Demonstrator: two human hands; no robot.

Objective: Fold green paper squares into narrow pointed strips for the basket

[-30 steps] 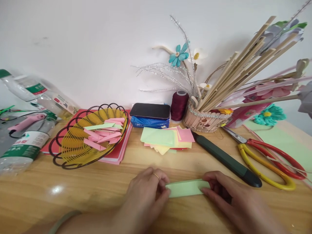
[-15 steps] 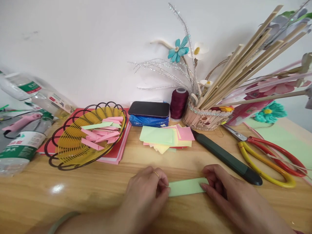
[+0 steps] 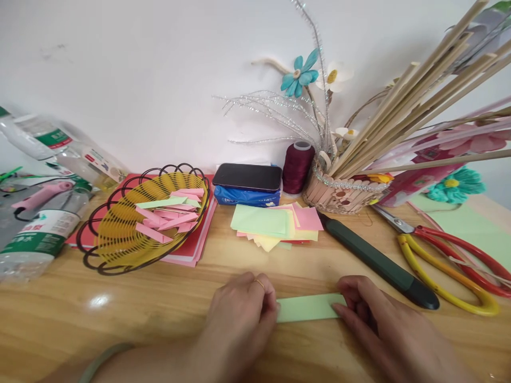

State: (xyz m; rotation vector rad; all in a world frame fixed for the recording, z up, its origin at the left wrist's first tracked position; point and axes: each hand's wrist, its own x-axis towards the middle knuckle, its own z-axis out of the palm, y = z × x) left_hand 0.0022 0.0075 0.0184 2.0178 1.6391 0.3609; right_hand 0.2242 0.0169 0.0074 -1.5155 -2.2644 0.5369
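Observation:
A folded light green paper strip lies flat on the wooden table near its front edge. My left hand, with a ring on one finger, pinches the strip's left end with curled fingers. My right hand presses its fingertips on the strip's right end. Behind the strip sits a loose stack of green, yellow and pink paper squares.
A yellow wire basket with folded pink and green strips rests on red paper at left. Plastic bottles lie far left. A phone on a blue pack, a maroon thread spool, a stick holder, a dark knife and scissors stand behind and right.
Both hands stay on the green strip, its ends still held. The view has shifted slightly; nothing on the table has moved.

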